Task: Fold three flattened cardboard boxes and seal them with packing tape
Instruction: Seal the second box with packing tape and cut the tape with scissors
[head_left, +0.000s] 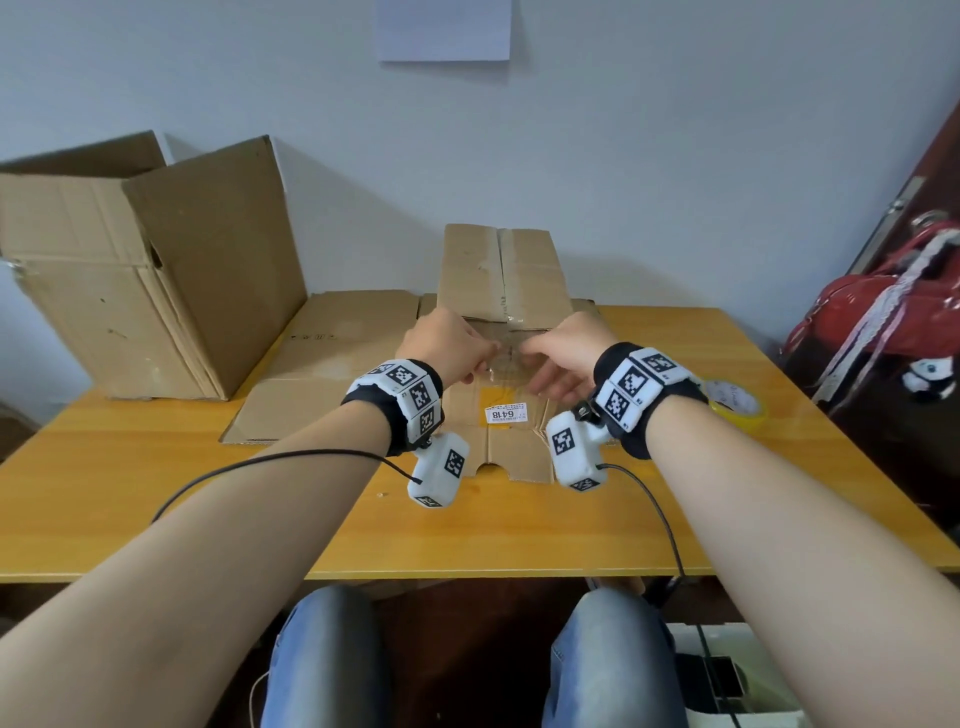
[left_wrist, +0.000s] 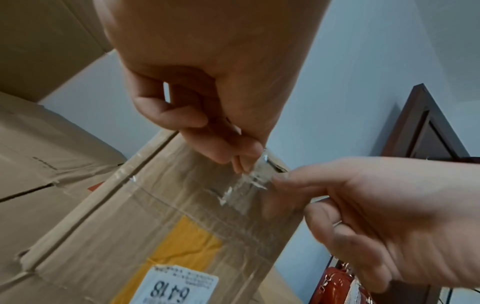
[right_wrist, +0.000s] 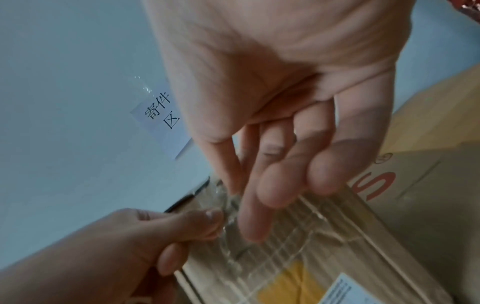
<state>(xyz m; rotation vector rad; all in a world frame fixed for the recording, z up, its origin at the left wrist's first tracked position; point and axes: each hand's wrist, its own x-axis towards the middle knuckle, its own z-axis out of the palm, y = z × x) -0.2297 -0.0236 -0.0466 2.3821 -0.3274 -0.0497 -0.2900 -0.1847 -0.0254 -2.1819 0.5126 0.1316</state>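
Box (head_left: 498, 415), flattened, at mid-worktop (head_left: 156, 519), one flap raised toward the far edge; white label "6418" (head_left: 506, 414) on its near panel. Clear tape (left_wrist: 255, 179), crinkled, at the box's far seam. Left hand (head_left: 441, 345) over the seam, thumb and forefinger pinching the tape end. Right hand (head_left: 563, 353) just beside it, thumb and forefinger pinching the same strip, remaining fingers (right_wrist: 322, 174) loosely extended above the cardboard. Tape roll (head_left: 737, 402) near the right edge, behind the right wrist. Second flat box (head_left: 322, 374) left of the first. Opened carton (head_left: 156, 280) upright at the far left corner. Red bag (head_left: 883, 312) off the right edge.
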